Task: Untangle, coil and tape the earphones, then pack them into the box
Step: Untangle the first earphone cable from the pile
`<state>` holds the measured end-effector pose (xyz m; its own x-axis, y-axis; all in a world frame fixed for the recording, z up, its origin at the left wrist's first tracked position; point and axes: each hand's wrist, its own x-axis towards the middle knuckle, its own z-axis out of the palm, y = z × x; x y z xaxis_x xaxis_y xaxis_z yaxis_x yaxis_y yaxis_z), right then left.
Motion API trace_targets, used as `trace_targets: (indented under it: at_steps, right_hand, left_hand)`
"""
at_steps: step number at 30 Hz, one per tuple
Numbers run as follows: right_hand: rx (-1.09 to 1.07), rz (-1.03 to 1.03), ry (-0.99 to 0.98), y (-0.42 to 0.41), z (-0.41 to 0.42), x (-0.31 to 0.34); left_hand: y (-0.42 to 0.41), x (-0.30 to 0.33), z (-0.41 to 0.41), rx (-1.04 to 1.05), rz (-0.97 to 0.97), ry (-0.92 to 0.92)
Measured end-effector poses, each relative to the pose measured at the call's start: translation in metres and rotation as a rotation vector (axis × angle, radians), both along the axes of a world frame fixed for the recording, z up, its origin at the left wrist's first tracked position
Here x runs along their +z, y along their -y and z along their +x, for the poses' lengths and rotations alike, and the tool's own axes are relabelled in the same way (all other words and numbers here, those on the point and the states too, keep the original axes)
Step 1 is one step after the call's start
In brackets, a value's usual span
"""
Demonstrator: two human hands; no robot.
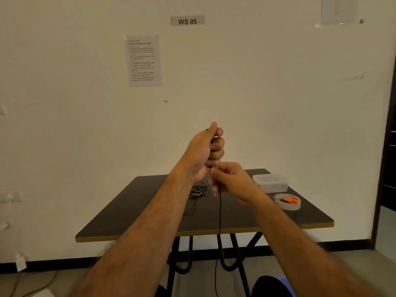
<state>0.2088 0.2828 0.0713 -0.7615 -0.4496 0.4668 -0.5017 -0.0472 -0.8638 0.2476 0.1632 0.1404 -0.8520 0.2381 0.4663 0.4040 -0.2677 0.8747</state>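
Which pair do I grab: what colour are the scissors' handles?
Orange, on the scissors atop the tape; head view.

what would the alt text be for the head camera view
Two bare hands held up over a dark table work a black earphone cable: the left hand is fisted around it, the right hand pinches it just below, and the rest hangs past the table edge. On the table lie a tangle of earphones, a lidded clear plastic box and a tape roll with orange scissors on it.

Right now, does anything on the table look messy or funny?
Yes: a tangled black earphone cable lies knotted mid-table, and the orange-handled scissors sit on top of the clear tape roll instead of on the dark square table.
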Motion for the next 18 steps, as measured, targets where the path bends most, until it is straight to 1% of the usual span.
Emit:
trace_targets:
  at_steps: [4,6,9,13,16,18]
  right_hand:
    - [0.002,0.089,0.034,0.004,0.020,-0.043]
    - [0.004,0.145,0.040,0.004,0.030,-0.055]
    - [0.016,0.239,0.014,0.000,0.043,-0.063]
    - [-0.008,0.395,-0.079,-0.013,0.054,-0.053]
    - [-0.092,0.497,-0.233,-0.019,0.057,-0.042]
    - [-0.132,0.540,-0.297,-0.022,0.057,-0.038]
  left_hand:
    - [0.004,-0.011,-0.003,0.068,-0.032,-0.019]
    - [0.005,-0.017,-0.003,0.111,-0.052,-0.034]
    - [0.007,-0.025,-0.005,0.231,-0.106,-0.079]
    - [0.013,-0.040,-0.012,0.371,-0.167,-0.100]
    - [0.016,-0.056,-0.017,0.414,-0.223,-0.078]
    - [0.016,-0.067,-0.019,0.428,-0.264,-0.066]
